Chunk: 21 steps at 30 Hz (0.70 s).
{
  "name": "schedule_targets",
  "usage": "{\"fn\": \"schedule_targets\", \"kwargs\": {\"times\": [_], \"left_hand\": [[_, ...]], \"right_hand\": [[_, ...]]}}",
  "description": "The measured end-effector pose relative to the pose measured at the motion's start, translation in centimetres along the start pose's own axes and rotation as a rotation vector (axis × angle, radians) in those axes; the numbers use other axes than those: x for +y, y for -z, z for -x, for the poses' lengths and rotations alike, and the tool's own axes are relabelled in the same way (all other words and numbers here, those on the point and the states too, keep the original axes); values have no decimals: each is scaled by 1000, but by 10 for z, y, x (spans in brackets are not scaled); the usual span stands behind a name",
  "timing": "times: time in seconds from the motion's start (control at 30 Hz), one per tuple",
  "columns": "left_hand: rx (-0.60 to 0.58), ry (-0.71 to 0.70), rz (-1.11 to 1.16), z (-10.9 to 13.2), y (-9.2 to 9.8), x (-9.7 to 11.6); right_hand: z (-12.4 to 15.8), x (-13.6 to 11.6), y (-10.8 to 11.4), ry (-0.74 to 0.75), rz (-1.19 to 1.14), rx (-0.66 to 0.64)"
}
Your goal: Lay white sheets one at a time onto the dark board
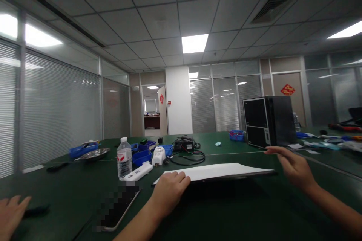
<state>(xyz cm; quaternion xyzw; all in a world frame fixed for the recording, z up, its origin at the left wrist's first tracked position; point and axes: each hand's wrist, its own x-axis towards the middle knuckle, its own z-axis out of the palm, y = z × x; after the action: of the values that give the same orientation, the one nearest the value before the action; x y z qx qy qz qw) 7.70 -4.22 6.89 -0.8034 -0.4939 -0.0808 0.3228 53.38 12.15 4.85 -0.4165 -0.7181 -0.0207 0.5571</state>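
My left hand [171,192] is closed over the near left edge of a thin dark-edged board with a white sheet on top [220,172]. The board's near edge is raised off the green table [220,214]. Past the board's right end, my right hand [294,169] is open, its fingers stretched out and pointing left, apart from the board. A phone [121,211], partly pixelated, lies left of my left forearm. Farther left, another person's hand [13,211] is next to a dark object [36,211] too blurred to name.
A water bottle [124,160] and a white stick-shaped device [138,172] stand near the phone. Behind are blue bins [141,157], a white plug-in device [158,155] and an adapter with black cables [185,145]. A computer tower [268,120] stands right; a metal plate [94,154] lies left.
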Motion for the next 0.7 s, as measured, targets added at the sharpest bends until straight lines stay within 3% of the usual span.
{"fn": "schedule_targets", "kwargs": {"times": [0.17, 0.27, 0.37, 0.47, 0.57, 0.7], "left_hand": [[70, -34, -50, -2, 0, 13], [128, -59, -71, -2, -2, 19], [202, -98, -71, 0, -7, 20], [276, -129, -60, 0, -11, 19], [402, -173, 6, -2, -5, 20], [649, -141, 119, -4, 11, 21]], "right_hand": [[23, -81, -27, 600, 137, -340], [41, -110, -51, 832, 249, -359], [48, -110, -62, 893, 273, -254], [45, -105, -55, 955, 287, -222], [37, -108, -34, 1039, 305, -223], [28, -114, 8, 914, 382, -198]]}}
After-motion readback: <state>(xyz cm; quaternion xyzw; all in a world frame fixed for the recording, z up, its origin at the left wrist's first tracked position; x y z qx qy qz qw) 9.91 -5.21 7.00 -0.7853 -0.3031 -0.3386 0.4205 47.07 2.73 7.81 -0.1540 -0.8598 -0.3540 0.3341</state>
